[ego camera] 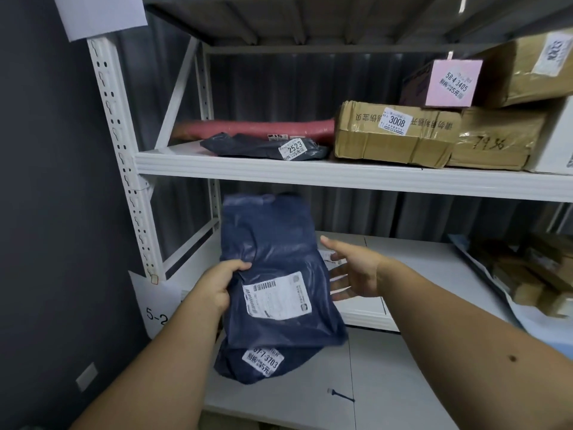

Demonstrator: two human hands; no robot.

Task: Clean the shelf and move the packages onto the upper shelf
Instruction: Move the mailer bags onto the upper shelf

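Shelving of white metal fills the view, and the upper shelf [310,176] serves as landmark. Below its front edge, the left hand [217,288] grips a dark blue mailer bag [273,262] by its left side, thumb over the front, fingers curled behind; the bag stands nearly upright in front of the lower shelf [412,262], its top just under the upper shelf's edge. A white shipping label sits on the bag's face, and a second sticker marked 3703 shows on its folded lower end. The right hand [353,271] is open, fingers spread and slack, just beside the bag's right edge; whether it touches the bag, I cannot tell. On the upper shelf lie a flat dark bag [263,147] labelled 2523, a long pink parcel [257,128] behind it, and to the right a cardboard box [393,136] marked 3008, with more boxes stacked beyond.
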